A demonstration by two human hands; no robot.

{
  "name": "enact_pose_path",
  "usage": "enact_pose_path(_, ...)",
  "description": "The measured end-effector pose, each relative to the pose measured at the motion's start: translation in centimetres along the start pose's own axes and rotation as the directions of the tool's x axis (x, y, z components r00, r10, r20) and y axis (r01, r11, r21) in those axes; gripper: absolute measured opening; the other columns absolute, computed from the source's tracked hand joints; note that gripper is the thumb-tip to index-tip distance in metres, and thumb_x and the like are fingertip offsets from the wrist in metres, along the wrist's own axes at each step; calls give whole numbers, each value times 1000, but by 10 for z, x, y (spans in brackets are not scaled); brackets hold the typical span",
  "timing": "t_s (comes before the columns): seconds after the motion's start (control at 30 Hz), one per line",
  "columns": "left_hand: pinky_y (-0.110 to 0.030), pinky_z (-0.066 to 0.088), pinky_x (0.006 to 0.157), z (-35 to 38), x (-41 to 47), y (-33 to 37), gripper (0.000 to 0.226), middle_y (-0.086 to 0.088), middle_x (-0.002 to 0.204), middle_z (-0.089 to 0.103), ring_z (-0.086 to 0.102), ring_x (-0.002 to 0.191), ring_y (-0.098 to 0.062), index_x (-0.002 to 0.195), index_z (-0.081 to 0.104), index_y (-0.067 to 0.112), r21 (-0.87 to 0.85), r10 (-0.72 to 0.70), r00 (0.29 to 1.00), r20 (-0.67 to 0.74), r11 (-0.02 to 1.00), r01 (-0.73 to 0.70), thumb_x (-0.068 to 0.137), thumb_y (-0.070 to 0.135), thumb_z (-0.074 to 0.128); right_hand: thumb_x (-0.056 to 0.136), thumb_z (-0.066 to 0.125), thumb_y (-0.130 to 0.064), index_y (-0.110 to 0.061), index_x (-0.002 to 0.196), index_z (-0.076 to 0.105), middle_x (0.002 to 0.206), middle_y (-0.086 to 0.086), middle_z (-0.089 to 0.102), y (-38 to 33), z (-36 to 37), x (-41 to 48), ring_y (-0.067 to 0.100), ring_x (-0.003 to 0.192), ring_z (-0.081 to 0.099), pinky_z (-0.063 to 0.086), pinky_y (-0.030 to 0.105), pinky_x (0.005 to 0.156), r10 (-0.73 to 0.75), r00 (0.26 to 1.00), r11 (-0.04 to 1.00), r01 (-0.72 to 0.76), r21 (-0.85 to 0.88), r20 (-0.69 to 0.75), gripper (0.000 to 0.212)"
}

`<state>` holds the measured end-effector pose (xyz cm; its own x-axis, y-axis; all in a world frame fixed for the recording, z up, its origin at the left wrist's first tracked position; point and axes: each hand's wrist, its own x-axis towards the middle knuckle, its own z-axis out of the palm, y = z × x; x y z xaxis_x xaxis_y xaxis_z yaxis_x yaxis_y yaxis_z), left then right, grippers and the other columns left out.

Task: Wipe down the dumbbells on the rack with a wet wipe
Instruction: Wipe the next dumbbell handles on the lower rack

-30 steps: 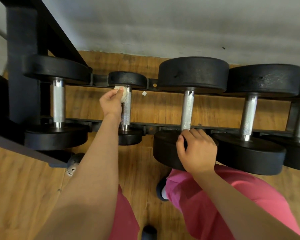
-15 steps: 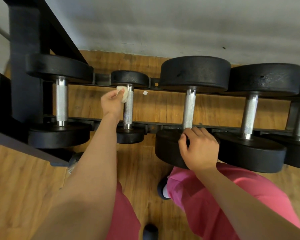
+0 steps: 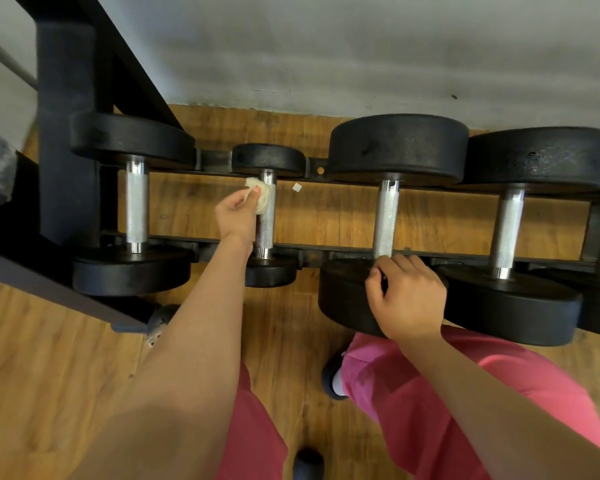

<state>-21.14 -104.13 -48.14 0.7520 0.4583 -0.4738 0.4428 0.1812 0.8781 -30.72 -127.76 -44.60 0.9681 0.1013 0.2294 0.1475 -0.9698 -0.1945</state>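
The rack [image 3: 326,252] carries a row of dumbbells laid across its two rails, handles running front to back. The small dumbbell [image 3: 266,216], second from the rack's left end, sits between a larger one at the left end post and a much larger one toward the middle.

The left hand [image 3: 238,213] is closed in a pinch around the wet wipe [image 3: 260,195], which is wadded into a small ball and pressed against the far end of the small dumbbell's handle, just below the rear head. The right hand [image 3: 406,299] rests, fingers curled, over the front head of the large dumbbell [image 3: 387,216]; it appears to brace there rather than lift.

Handling notes:
- The wipe is soft, light and damp. It conforms to the bar only if wrapped partly around it; held as a wad it contacts one side.
- The handle looks knurled metal. Expect it to drag on the wipe and possibly shed fibres.
- The heads are dark, matte and rigid, and the larger units are judged heavy. Wipe them in place on the rails.
- The small dumbbell is judged light enough to roll under sideways pressure. Stroke along the handle axis.
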Motion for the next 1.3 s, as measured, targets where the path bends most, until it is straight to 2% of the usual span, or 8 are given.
enact_pose_path(0.1,-11,46,67,3,0,-1,23,3,102,67,61,93,-5,113,67,13,18,-21,998,64,1000,20,96,26,60,86,43,-26,-11,72,67,64,2,58,0,0,1,23,63,54,32,26,55,3,1000,1000,-3,-8,4,31)
enact_pose_path(0.27,-16,43,71,3,7,-1,19,5,89,66,59,87,-5,87,68,19,1,-27,1000,4,1000,27,99,27,56,87,43,-26,-11,73,67,64,2,59,0,1,1,23,62,54,29,25,56,-3,1000,1000,3,-17,3,31)
enact_pose_path(0.4,-16,45,66,6,7,-3,33,-1,104,68,61,91,-8,114,68,10,36,-62,996,71,998,60,96,35,58,87,43,-26,-11,72,67,65,2,59,0,1,1,23,63,54,28,25,57,-4,1000,1000,4,-19,13,31)
enact_pose_path(0.7,-25,48,73,16,10,-6,27,-3,80,62,57,79,-15,78,64,13,-52,-47,990,-131,998,40,99,29,55,86,43,-26,-11,71,66,64,2,58,0,-1,2,24,62,54,28,25,57,-3,1000,1000,3,-16,6,31)
enact_pose_path(0.9,-17,49,76,14,12,-3,19,-4,113,61,61,100,-14,98,58,21,24,97,939,-331,995,-95,87,10,69,86,43,-25,-11,72,66,64,2,58,0,-1,2,23,62,54,27,24,57,-8,1000,1000,8,-19,3,30)
enact_pose_path(1.0,-26,55,88,10,11,-7,16,-1,106,68,64,99,-12,95,69,19,96,163,959,-232,985,-144,90,5,64,87,44,-25,-11,72,66,64,3,58,1,0,2,24,63,54,31,26,55,-6,1000,1000,6,-9,3,30)
enact_pose_path(1.17,-17,51,80,1,4,-3,23,5,104,68,63,98,-6,116,69,12,-24,24,1000,9,999,-23,98,11,55,86,44,-25,-11,71,66,64,3,58,0,0,1,26,64,56,38,30,54,2,1000,1000,-2,0,4,30)
enact_pose_path(1.3,-32,48,101,-12,8,0,18,0,114,69,63,112,-15,106,70,22,-55,-23,984,179,998,33,95,12,60,86,44,-26,-11,71,65,64,3,57,0,1,1,25,63,55,35,29,54,2,1000,1000,-2,-14,-1,30)
